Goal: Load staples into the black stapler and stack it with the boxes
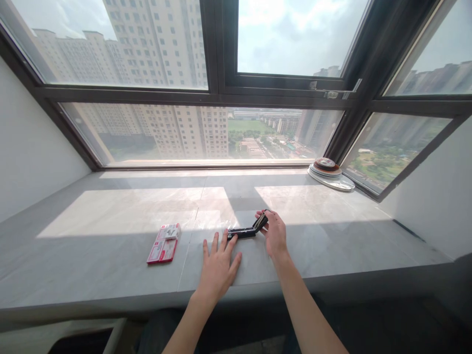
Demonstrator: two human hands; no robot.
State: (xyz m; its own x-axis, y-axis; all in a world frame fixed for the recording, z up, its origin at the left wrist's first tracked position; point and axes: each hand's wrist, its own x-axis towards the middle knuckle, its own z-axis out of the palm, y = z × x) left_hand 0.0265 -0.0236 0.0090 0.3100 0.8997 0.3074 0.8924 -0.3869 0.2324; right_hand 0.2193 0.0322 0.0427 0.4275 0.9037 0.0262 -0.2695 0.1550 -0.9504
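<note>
A black stapler [242, 233] lies opened out on the grey stone sill, its long body flat and its hinged part tilted up at the right end. My right hand [275, 235] grips that raised part between thumb and fingers. Palm down, my left hand [218, 265] rests with fingers spread, its fingertips touching the left end of the body. To the left of my left hand lie red and white small boxes [162, 250], with a smaller box [170, 231] on top at their far end.
Stacked plates or lids [328, 172] sit in the far right corner by the window. The dark window frame [206, 167] borders the sill's back, and the sill's front edge [254, 289] runs beneath my wrists.
</note>
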